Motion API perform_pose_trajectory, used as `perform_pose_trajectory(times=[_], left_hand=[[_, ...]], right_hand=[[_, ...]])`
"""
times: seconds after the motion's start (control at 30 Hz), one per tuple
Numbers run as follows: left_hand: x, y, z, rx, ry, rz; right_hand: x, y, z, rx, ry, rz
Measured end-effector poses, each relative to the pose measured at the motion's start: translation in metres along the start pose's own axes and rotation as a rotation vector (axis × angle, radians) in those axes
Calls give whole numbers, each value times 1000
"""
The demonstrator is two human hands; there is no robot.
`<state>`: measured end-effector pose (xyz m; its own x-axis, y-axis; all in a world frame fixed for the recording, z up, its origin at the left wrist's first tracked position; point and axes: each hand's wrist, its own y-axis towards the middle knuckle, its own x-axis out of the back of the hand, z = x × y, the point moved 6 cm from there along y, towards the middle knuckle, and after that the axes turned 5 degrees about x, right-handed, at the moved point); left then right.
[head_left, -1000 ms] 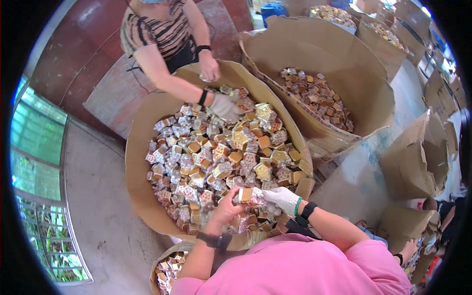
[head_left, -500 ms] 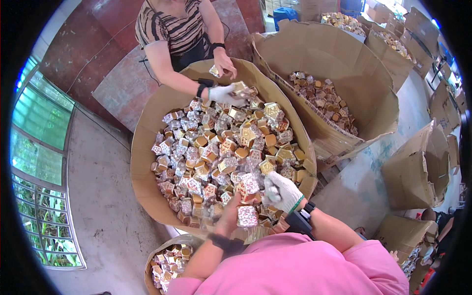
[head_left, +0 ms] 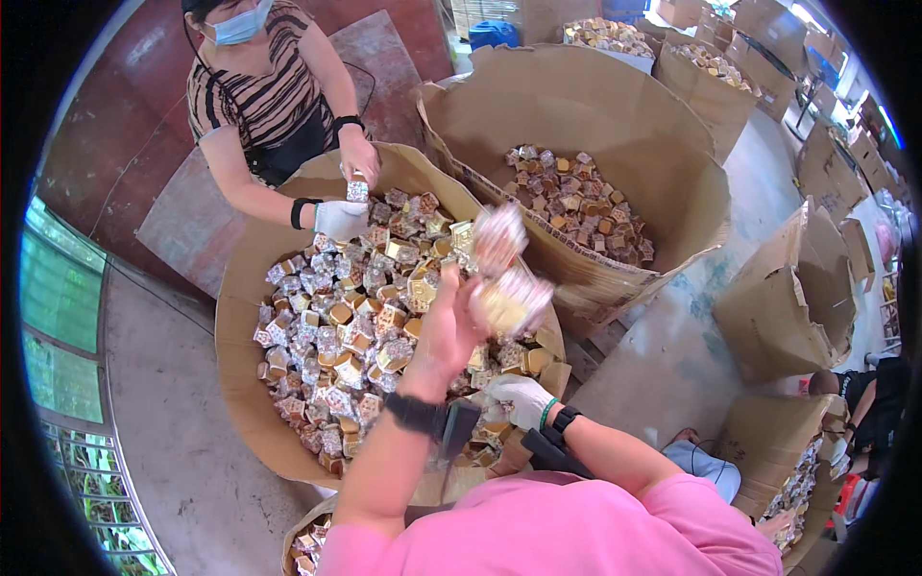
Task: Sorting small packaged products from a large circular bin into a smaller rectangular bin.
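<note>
My bare left hand (head_left: 448, 324) is raised over the near carton, fingers stretched out. Just beyond its fingers are two motion-blurred, house-shaped pieces: an upper red-and-white piece (head_left: 499, 238) and a lower white-and-gold piece (head_left: 512, 303). The upper one is apart from the hand; the lower one overlaps the fingertips. My right hand (head_left: 521, 401), in a white knitted glove, is low at the carton's near right edge among the pieces, its fingertips hidden there. A heap of clear-wrapped, house-shaped pieces (head_left: 331, 350) fills the large round cardboard carton (head_left: 240, 370).
Across the carton, a co-worker's gloved hand (head_left: 341, 220) and bare hand hold a small piece (head_left: 357, 189). A second large carton (head_left: 615, 96), with a smaller heap, adjoins on the right. More cartons (head_left: 783, 288) stand further right. A smaller filled container (head_left: 307, 545) is at lower left.
My left hand has moved up and away from me, and the two pieces it held have moved toward the second carton. My right hand has shifted lower. The co-worker's hands have drawn together.
</note>
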<state>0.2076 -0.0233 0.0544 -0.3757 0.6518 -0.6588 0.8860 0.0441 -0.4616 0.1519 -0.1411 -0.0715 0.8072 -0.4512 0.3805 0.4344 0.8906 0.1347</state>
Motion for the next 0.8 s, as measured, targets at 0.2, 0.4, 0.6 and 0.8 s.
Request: perform_pose_trajectory(times=[0.2,0.4,0.6,0.8], left_hand=[[83,67,-1,-109,686,-394],[141,99,53,82,1378,-592],[77,102,93,-312,2277,-214],[79,111,115,-216,2221,-89]], right_hand=[[-11,-10,1,-697,1304,-288],[-1,-12,0,-569,1122,-272],[-3,-16,3,-666,1281,-286],[-11,-19,2,-664,1446,-257]])
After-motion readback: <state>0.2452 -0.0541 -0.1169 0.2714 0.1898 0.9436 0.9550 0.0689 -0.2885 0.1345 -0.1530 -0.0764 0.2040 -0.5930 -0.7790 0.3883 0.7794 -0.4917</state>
